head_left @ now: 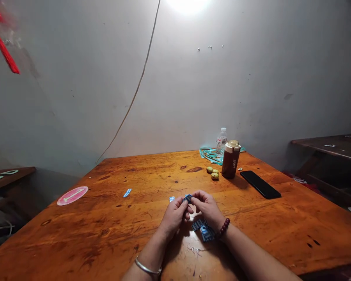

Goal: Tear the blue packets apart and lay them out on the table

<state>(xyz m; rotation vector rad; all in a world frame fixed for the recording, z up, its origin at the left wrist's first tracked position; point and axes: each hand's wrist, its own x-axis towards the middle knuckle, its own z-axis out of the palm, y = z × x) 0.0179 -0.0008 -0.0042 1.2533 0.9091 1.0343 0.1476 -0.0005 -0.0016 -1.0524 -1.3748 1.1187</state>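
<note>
My left hand (174, 215) and my right hand (206, 207) meet over the wooden table (111, 230), both pinched on one small dark blue packet (187, 198) held between their fingertips. Several more blue packets (203, 230) lie on the table under my right wrist, which wears a dark bead bracelet (224, 228). A silver bangle (148, 268) sits on my left wrist. One small blue piece (171, 199) lies just left of my hands, and another (127, 192) lies farther left.
A brown flask (231, 159), a clear water bottle (221, 141), a teal cord (210, 154) and three small green fruits (213, 172) stand at the back right. A black phone (260, 184) lies to the right. A pink round sticker (72, 195) is at the left.
</note>
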